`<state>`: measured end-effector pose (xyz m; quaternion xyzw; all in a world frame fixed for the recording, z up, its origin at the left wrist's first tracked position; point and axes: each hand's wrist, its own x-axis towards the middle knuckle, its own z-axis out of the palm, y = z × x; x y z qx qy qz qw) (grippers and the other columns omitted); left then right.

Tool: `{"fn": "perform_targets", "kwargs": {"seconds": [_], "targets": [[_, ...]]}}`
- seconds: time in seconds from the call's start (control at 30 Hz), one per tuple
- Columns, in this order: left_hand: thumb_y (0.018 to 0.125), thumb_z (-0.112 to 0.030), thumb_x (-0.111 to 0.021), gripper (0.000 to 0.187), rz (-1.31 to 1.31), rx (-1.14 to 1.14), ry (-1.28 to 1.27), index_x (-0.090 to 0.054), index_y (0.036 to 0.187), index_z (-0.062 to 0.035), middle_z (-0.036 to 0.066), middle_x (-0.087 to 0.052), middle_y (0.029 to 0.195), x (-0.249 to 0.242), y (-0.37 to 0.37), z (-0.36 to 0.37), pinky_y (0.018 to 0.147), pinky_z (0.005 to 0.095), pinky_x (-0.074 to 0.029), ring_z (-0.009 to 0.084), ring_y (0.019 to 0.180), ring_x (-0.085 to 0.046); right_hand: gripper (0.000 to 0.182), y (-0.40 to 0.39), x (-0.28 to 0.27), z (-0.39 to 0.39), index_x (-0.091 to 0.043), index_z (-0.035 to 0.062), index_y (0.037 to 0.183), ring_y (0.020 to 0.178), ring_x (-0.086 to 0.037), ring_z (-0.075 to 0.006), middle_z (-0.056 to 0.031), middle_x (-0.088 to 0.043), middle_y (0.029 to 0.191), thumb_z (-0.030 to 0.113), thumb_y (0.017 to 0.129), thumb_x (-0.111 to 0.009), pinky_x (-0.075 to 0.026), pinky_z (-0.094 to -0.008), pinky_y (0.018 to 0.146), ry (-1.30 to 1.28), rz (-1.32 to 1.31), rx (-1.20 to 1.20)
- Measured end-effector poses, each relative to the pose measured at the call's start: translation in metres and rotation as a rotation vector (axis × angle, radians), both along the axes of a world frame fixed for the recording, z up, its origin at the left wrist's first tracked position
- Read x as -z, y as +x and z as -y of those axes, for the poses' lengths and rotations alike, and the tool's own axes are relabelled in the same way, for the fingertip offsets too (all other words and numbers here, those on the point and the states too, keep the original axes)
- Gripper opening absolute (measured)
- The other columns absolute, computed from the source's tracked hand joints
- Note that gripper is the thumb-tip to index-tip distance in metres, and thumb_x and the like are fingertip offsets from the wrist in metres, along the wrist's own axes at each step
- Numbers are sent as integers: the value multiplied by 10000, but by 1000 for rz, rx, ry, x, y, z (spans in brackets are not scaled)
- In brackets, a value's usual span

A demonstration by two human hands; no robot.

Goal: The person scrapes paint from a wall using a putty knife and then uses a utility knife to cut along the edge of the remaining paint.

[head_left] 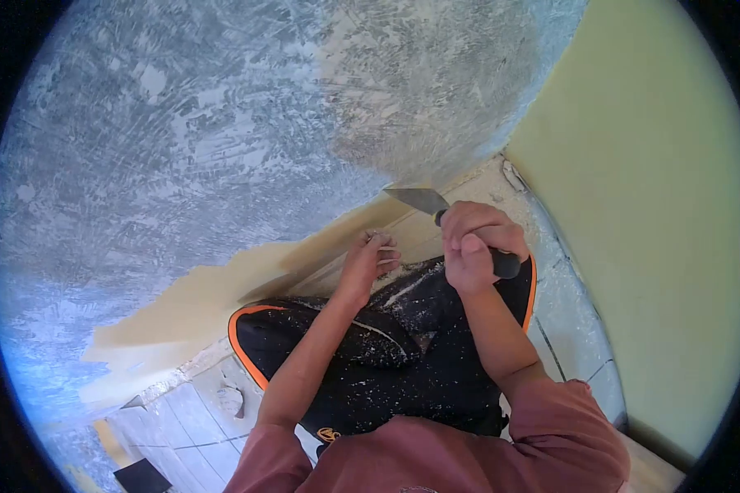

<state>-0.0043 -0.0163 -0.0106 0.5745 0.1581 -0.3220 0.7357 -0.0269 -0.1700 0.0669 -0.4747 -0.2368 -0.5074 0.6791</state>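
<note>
My right hand is wrapped round the dark handle of a putty knife. The metal blade points up and left, its tip right at the lower edge of the blue-grey wall covering. Loosely curled, my left hand hovers over my lap near the foot of the wall, fingers a little apart and nothing showing in them. Below the covering's ragged edge runs a bare, cream-coloured strip of wall.
My crossed legs in black trousers are speckled with white crumbs. A plain yellow-green wall rises on the right. Light floor tiles carry dust and a peeled scrap. Bottom left lies a dark flat square.
</note>
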Motion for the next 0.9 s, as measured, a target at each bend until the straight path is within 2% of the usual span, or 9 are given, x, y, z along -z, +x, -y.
{"fn": "perform_targets", "kwargs": {"seconds": [0.13, 0.2, 0.27, 0.4, 0.47, 0.5, 0.67, 0.73, 0.9], "targets": [[863, -230, -531, 205, 12, 6, 41, -493, 1015, -98, 50, -542, 885, 6, 3, -6, 713, 321, -476, 185, 787, -567, 110, -12, -22, 7, -435, 67, 744, 489, -446, -165, -83, -491, 599, 51, 786, -535, -372, -302, 440, 128, -78, -98], [862, -230, -532, 205, -15, -18, 18, -493, 1015, -100, 49, -542, 892, 11, -2, -3, 717, 322, -475, 185, 794, -566, 233, 1, 6, -4, -429, 57, 514, 489, -553, -229, -86, -555, 569, 28, 666, -604, -467, -292, 506, -35, -155, 122], [861, -231, -532, 196, 30, -1, -37, -499, 1004, -100, 42, -538, 903, 8, 1, -3, 726, 327, -472, 181, 811, -562, 241, 3, 14, -12, -438, 35, 516, 513, -571, -224, -105, -561, 565, 43, 685, -609, -483, -315, 516, -88, -235, 243], [862, -232, -530, 200, 20, -4, 34, -501, 1004, -94, 36, -534, 910, 4, 1, -7, 734, 333, -468, 178, 820, -556, 171, -5, 8, 3, -472, 6, 581, 509, -570, -228, -125, -569, 593, 38, 697, -593, -489, -316, 513, 41, -31, -5], [859, -218, -518, 207, -7, -28, -10, -476, 984, -59, 59, -530, 907, 3, 0, -5, 683, 303, -487, 166, 776, -564, 153, 1, 15, -2, -474, 0, 605, 494, -560, -220, -130, -566, 599, 27, 712, -580, -479, -311, 490, -69, -82, 242], [859, -218, -518, 207, -11, -20, -13, -476, 984, -59, 59, -530, 907, 3, -1, -1, 683, 303, -487, 166, 776, -564, 174, 3, 15, -9, -467, 0, 596, 483, -552, -214, -133, -562, 595, 24, 733, -572, -473, -313, 478, 3, -19, 13], [870, -237, -522, 205, 24, 10, 57, -500, 1014, -93, 38, -537, 904, 4, -1, -1, 696, 309, -481, 164, 800, -558, 119, 11, 4, 5, -451, 50, 791, 425, -422, -157, -74, -467, 588, 107, 834, -545, -380, -297, 416, -57, -79, 71], [871, -236, -522, 206, 51, 38, 51, -498, 1016, -92, 39, -539, 908, 3, -1, -2, 695, 306, -480, 163, 800, -559, 121, 13, -1, 13, -489, 19, 824, 497, -458, -167, -78, -489, 622, 74, 790, -592, -412, -291, 474, 331, -146, -232], [872, -228, -524, 204, 89, 133, 41, -495, 1018, -88, 42, -544, 920, 0, -2, 2, 696, 307, -480, 163, 807, -563, 169, 28, -1, 63, -491, 51, 921, 674, -468, -185, -81, -481, 757, 193, 837, -529, -403, -341, 638, 492, -279, -499]]}}
